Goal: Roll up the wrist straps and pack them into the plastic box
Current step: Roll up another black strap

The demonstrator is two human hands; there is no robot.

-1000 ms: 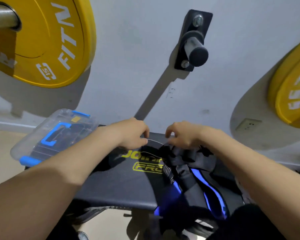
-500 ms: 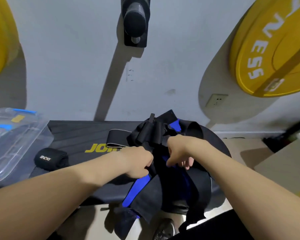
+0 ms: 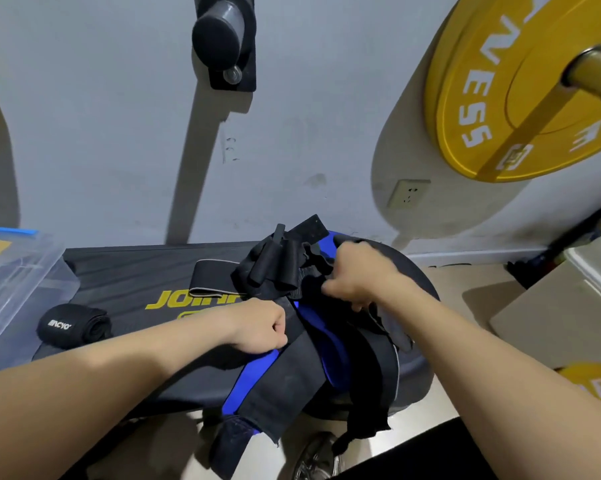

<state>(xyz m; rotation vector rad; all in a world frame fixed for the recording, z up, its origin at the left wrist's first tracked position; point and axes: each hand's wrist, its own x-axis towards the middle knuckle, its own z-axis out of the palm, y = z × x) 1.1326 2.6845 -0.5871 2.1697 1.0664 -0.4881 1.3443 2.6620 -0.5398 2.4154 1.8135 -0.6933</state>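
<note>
I have both hands on the tangle of straps [image 3: 285,268] heaped at the right end of the bench [image 3: 129,271]. My left hand [image 3: 261,327] is fisted, knuckles up, fingers curled onto the edge of the wide black-and-blue strap [image 3: 281,379]. My right hand [image 3: 357,275], somewhat blurred, sits at about 1 o'clock from it with fingers hooked into the heap, gripping fabric there. The relation that matters: that strap's long axis runs from the heap at 1 o'clock down to 7 o'clock, its tail hanging off the bench's near edge below my left wrist, so the free length lies at 6 to 7 o'clock from the left grip, and the left hand is nearer. I judge the next move is freeing it from the tangle before rolling. One rolled strap [image 3: 72,325] already lies at 9 o'clock from my left hand, just beside the plastic box [image 3: 22,282] at the frame's far left; both forearms reach forward, roughly parallel.
</note>
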